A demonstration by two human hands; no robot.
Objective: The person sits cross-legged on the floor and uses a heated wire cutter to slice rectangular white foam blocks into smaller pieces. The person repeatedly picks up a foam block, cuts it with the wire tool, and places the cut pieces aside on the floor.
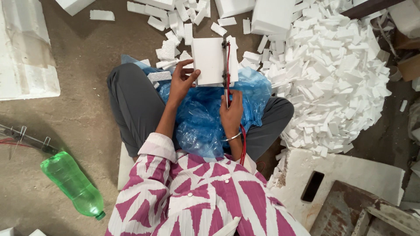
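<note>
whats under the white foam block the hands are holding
A crumpled blue plastic sheet spread over the lap lies under the foam block. The left hand covers its lower left corner; the block's underside is hidden.

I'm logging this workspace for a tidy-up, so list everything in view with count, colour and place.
foam block: one, white, held above the lap
cutting tool: one, dark frame with red wire, against the block's right edge
plastic sheet: one, blue, spread over the lap
foam strips pile: many, white, heaped at right
loose foam pieces: many, white, floor ahead
large foam slab: one, white, far left
foam board: one, white, lower right
phone: one, black, on the board
bottle: one, green, lying lower left
left hand: grips the block's left side
right hand: holds the tool's lower end
</note>
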